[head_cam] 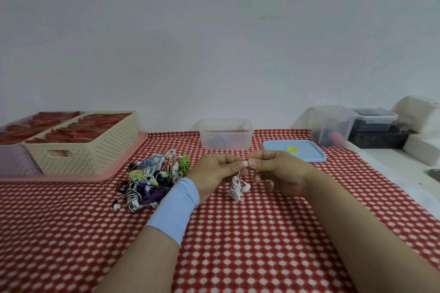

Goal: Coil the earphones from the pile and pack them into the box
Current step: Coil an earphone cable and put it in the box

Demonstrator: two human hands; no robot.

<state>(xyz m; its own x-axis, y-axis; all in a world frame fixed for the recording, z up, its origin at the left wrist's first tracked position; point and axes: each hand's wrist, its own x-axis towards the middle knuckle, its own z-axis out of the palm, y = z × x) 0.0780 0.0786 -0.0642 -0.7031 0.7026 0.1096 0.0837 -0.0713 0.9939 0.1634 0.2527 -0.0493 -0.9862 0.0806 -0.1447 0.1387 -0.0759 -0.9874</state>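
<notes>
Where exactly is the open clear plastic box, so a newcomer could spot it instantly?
Follow the red-and-white patterned tablecloth to its far edge at the wall. Midway along, between the cream perforated basket and the flat blue lid, stands the clear plastic box. Unlike those neighbours, it is see-through and open-topped.

Both hands [247,173] pinch white earphones [238,188] beside the pile [154,178]

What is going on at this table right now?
A person is working on one white earphone set. The left hand and the right hand hold it above the table, the right one pinching a white part at the top, while the cable hangs in a loose bunch. The pile of coloured earphones lies to the left. The clear box stands open behind the hands, its blue lid beside it.
</notes>
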